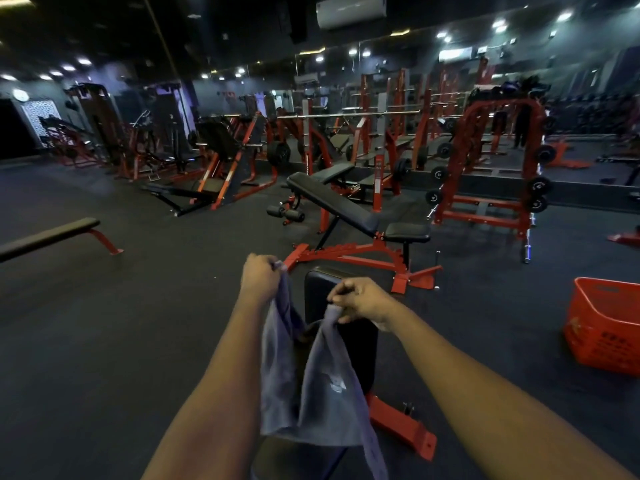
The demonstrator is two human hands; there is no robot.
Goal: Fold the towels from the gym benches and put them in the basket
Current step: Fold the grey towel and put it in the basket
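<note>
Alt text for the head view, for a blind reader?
A left hand grips and a right hand pinches the top corners of a blue-grey towel, held up over a black bench. A red basket stands on the floor to the right, gym machines behind.

Grey-blue towel (325, 386), hanging slack by two top corners over the black counter (358, 348); red basket (602, 327) upright on the floor, well right.

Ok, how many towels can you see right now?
1: a blue-grey towel, gripped by the left hand and right hand, hanging over the near bench. No other shows, though the dim far machines could hide some.
</note>
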